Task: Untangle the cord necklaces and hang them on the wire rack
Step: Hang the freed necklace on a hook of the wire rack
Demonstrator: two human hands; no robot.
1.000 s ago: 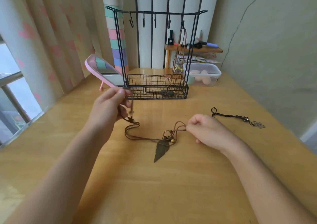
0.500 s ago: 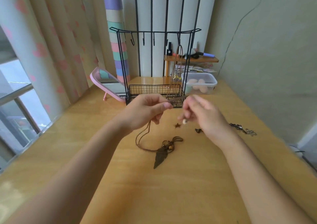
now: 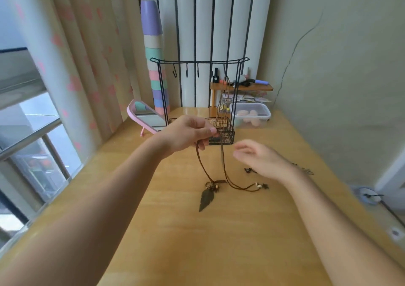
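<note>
My left hand [image 3: 188, 133] pinches the brown cord necklace [image 3: 202, 165] and holds it up in front of the black wire rack [image 3: 198, 61]. Its two strands hang down to the wooden table [image 3: 197, 242]. The leaf pendant [image 3: 206, 198] lies on the table, and the cord's beaded end [image 3: 259, 185] trails to the right. My right hand [image 3: 260, 159] hovers open to the right of the strands, holding nothing. Another brown necklace [image 3: 224, 101] hangs from a hook at the right of the rack. A dark necklace [image 3: 248, 170] lies on the table, mostly hidden behind my right hand.
A pink-framed mirror [image 3: 142, 116] leans left of the rack. A clear lidded box [image 3: 252, 114] stands to its right, with a small wooden shelf [image 3: 241, 87] behind. A stack of pastel cups [image 3: 155, 66] rises at the back. Curtains and a window are on the left.
My left hand has lifted the cord higher, so its strands hang straight. My right hand has let go of the cord's end and opened; that end now lies on the table.
</note>
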